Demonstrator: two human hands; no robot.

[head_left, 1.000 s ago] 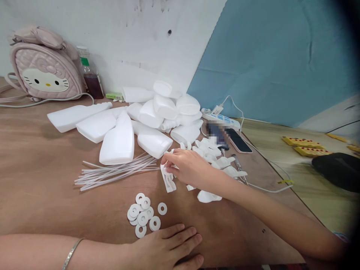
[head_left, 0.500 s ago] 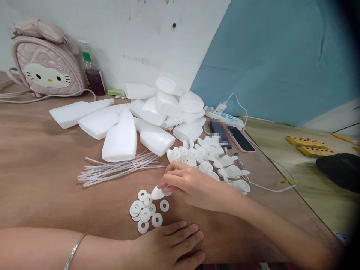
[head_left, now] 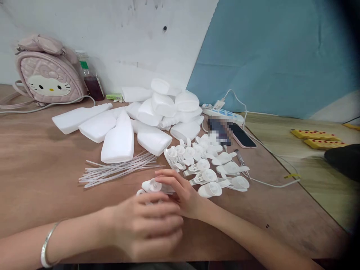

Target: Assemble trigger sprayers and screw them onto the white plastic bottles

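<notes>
A white trigger spray head (head_left: 155, 185) is held in the fingers of my right hand (head_left: 184, 193), just above the wooden table. My left hand (head_left: 146, 225), with a silver bangle at the wrist, hovers in front of it and is blurred by motion. Its fingers are bent and their tips come close to my right hand; what they hold, if anything, is hidden. Below the spray head, a white ring washer (head_left: 140, 192) shows at its edge; my left hand covers the other washers. More white spray heads (head_left: 209, 189) lie in a pile just right of my right hand.
Thin white tubes (head_left: 118, 170) lie in a bundle behind my hands. White bottles (head_left: 118, 140) are heaped against the wall. A phone (head_left: 242, 135), a power strip (head_left: 225, 114) and cables are at the right. A pink bag (head_left: 49, 75) and a bottle of dark liquid (head_left: 92, 84) stand back left.
My left hand has lifted from the table's front and moved up beside my right hand, covering the washers. The spray head in my right hand has turned and shifted slightly left.
</notes>
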